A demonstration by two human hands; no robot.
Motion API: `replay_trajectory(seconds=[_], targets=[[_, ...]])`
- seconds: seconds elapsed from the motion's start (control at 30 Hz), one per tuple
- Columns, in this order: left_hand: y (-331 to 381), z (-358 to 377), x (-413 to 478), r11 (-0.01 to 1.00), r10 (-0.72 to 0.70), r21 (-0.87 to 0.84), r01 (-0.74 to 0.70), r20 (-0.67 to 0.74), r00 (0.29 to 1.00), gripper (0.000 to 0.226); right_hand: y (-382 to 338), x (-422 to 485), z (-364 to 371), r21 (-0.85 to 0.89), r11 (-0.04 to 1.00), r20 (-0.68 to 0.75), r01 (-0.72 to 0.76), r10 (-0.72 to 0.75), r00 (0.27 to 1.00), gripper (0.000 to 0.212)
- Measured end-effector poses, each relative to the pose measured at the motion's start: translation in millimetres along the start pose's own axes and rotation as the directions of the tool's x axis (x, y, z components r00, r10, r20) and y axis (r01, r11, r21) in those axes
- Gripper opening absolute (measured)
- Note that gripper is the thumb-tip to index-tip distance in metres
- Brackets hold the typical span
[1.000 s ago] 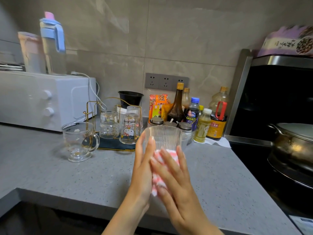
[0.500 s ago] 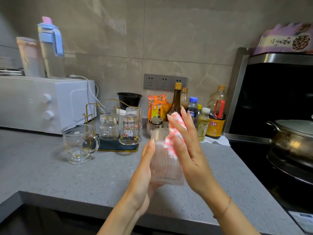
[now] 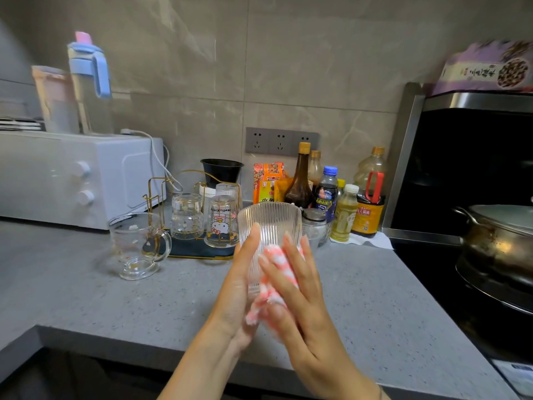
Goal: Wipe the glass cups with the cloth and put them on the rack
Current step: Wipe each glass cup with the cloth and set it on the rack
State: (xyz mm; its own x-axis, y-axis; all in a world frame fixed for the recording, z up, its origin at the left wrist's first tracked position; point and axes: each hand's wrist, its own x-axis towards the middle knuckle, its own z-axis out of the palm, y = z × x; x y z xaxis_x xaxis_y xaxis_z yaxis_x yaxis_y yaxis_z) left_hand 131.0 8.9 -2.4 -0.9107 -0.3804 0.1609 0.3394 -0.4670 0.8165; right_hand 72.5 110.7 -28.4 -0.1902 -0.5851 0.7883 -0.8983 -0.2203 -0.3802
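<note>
Glass [image 3: 269, 223] turned mouth-up; my right hand [image 3: 300, 298] presses the cloth [image 3: 277, 261] lower with flat fingers, left hand [image 3: 239, 287] bracing flat opposite; wiping unfinished.

glass mug [image 3: 138, 246] just before the rack's [image 3: 161, 194] open left side

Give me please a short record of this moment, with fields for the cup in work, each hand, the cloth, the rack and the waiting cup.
cup in work: ribbed glass cup, upright, held above the counter
left hand: straight fingers along the cup's left side
right hand: straight fingers press the cloth on the cup
cloth: pink and white, bunched
rack: three glass cups upside down on it
waiting cup: handled glass mug, upright on the counter, left of the rack
</note>
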Motion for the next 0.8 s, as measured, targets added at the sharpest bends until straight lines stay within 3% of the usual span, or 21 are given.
replay_trajectory(seconds=[0.1, 0.2, 0.3, 0.43, 0.6, 0.8], targets=[[-1, 6, 0, 0.999, 0.038, 0.019, -0.037, -0.005, 0.999, 0.043, 2, 12, -7, 0.016, 0.999, -0.03, -0.031, 0.032, 0.999, 0.045], [-5, 8, -2, 0.999, 0.022, 0.043, -0.022, 0.011, 1.0, 0.05, 11, 31, -20, 0.024, 0.996, -0.126, -0.091, 0.093, 0.988, 0.045], [-9, 9, -3, 0.998, 0.014, 0.066, -0.015, 0.013, 1.0, 0.037, 17, 46, -32, 0.116, 0.98, -0.155, -0.16, 0.177, 0.972, 0.044], [-10, 6, -1, 0.99, 0.046, 0.133, -0.043, -0.026, 0.999, 0.05, 14, 42, -26, 0.109, 0.985, -0.124, -0.13, 0.143, 0.982, 0.046], [0, 10, -1, 1.0, 0.017, -0.002, -0.017, -0.014, 1.0, 0.05, 7, 25, -14, 0.055, 0.997, -0.031, -0.054, 0.056, 0.998, 0.048], [7, 4, 7, 0.988, -0.089, -0.127, 0.084, -0.038, 0.995, 0.079, 0, 1, 1, 0.038, 0.999, 0.041, -0.033, 0.032, 0.999, 0.047]])
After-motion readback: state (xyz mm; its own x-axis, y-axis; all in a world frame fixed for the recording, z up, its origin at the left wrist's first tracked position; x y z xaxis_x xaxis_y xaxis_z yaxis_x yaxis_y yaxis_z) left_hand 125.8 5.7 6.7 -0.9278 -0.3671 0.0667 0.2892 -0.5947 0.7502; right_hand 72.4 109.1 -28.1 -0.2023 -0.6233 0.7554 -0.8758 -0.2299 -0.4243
